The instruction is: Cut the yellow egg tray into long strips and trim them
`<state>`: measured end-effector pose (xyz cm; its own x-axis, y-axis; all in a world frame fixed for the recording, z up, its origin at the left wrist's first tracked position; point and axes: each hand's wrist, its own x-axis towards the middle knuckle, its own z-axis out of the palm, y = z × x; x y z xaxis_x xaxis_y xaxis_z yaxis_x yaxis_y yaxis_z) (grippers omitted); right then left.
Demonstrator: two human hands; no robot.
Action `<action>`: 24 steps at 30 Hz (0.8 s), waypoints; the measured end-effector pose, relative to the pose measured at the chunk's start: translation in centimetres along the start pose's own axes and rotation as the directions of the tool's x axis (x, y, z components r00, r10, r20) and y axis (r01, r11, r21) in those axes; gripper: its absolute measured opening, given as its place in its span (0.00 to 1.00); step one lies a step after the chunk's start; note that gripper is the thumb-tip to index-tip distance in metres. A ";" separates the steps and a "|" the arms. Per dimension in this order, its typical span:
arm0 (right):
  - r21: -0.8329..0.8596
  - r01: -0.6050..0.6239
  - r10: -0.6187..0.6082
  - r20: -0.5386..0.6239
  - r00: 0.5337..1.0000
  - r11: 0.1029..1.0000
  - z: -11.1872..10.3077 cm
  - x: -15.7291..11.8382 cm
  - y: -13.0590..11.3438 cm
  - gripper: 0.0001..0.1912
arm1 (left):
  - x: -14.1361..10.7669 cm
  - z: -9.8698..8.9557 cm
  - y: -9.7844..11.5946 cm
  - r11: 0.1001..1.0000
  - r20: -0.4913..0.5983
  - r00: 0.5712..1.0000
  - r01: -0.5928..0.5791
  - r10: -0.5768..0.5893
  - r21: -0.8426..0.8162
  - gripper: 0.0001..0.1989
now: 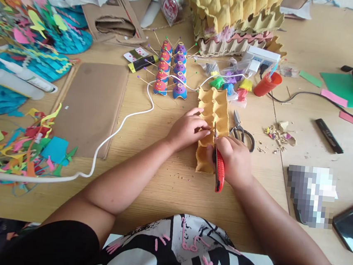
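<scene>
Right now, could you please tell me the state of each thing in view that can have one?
Red cutter: blade out, gripped by right hand
Yellow carton strip: unpainted, touched by left hand
Scissors: lying unheld
Power strip: plugs inserted
Red cup: lidless
Egg trays: stacked
Painted carton pieces: standing in two rows

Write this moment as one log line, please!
left hand: touching yellow egg carton | right hand: holding red cutter, blade at carton | scissors: beside carton | painted cups: two rows, farther back
</scene>
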<state>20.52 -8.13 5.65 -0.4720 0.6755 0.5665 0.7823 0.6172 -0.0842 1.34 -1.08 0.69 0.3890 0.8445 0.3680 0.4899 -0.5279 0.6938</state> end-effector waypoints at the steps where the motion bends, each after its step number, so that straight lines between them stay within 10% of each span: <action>1: 0.005 -0.002 0.001 0.005 1.000 1.000 0.0 0.0 0.0 0.13 | 0.0 0.0 0.0 1.000 0.003 1.000 0.006 -0.006 0.001 0.04; 24: -0.019 -0.052 0.052 0.027 0.998 0.998 -0.4 0.0 0.2 0.10 | -0.1 -0.1 0.1 1.000 0.002 1.000 0.006 -0.006 -0.006 0.05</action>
<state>20.85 -8.20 5.93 -0.4413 0.7173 0.5393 0.8130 0.5739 -0.0980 1.30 -1.22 0.77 0.3879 0.8474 0.3624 0.4874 -0.5223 0.6997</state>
